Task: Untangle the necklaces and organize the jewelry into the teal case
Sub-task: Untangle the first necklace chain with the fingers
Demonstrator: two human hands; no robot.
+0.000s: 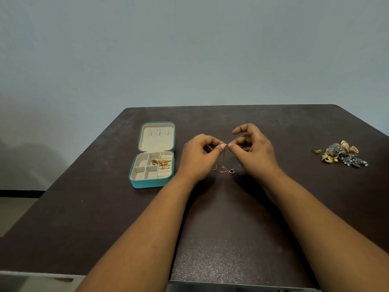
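both hands, left hand [200, 150] and right hand [252, 148], pinch the necklace [224, 170] clasp; excess pull may tighten its knot or snap it.

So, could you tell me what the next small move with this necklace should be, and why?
Probably fasten the clasp that both hands pinch: left hand, right hand. The necklace hangs untangled onto the table, so it could then go into the open teal case.

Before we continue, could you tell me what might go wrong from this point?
1. The necklace is pinched only at its clasp by the left hand and right hand; a slipped grip could let the thin chain re-knot.
2. The jewelry pile lies near the table edge and may get knocked off.
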